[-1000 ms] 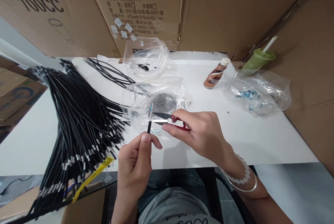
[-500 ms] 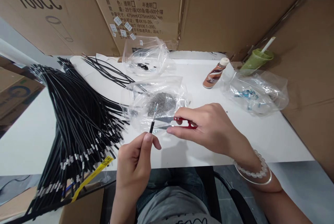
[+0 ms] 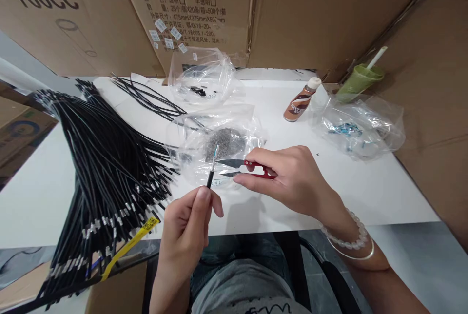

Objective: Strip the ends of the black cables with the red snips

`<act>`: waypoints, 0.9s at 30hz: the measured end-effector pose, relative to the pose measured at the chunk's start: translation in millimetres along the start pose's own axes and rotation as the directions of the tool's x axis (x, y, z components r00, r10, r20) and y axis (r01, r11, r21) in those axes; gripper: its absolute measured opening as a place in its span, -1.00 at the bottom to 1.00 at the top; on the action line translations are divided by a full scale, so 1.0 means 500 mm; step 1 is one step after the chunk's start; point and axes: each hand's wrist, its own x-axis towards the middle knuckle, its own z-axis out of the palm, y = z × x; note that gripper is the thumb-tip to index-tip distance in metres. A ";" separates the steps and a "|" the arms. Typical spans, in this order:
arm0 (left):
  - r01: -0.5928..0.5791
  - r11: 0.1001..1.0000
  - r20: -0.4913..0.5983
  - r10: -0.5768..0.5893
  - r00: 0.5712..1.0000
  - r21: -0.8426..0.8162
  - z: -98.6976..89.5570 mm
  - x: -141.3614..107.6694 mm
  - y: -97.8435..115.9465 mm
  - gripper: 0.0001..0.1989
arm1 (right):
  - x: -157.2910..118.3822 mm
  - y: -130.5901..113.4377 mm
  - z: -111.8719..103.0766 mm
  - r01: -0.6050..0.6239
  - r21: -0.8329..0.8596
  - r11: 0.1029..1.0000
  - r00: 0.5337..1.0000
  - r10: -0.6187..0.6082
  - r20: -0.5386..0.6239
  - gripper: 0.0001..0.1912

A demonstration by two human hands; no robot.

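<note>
Head view, clock centred on the black cable [image 3: 210, 179]: the left hand [image 3: 188, 226] pinches it between thumb and forefinger, its bared wires [image 3: 215, 153] pointing toward 12. From 3 o'clock the right hand [image 3: 288, 182] grips red-handled snips [image 3: 234, 163], blades parted beside the wires; contact is unclear. A clear bag [image 3: 241, 114] of grey bits lies right behind cable and blades, crowding them. The cable bundle [image 3: 106, 158] fills 9 o'clock, yellow tag [image 3: 131, 245] at 8. A brown bottle [image 3: 300, 103] and green cup [image 3: 360, 82] stand toward 2; cardboard boxes [image 3: 314, 16] wall off 12.
</note>
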 end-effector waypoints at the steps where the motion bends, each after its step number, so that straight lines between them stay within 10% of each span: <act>1: 0.006 1.000 -0.006 -0.006 1.000 -0.002 0.004 -0.002 0.004 -0.57 | 0.000 0.001 0.000 0.002 0.003 1.000 1.000 -0.002 0.003 -0.54; 27: 0.072 0.995 0.055 -0.068 0.996 -0.072 0.014 -0.008 0.006 -0.52 | 0.000 0.000 0.005 0.011 0.168 0.986 0.994 -0.028 0.102 -0.55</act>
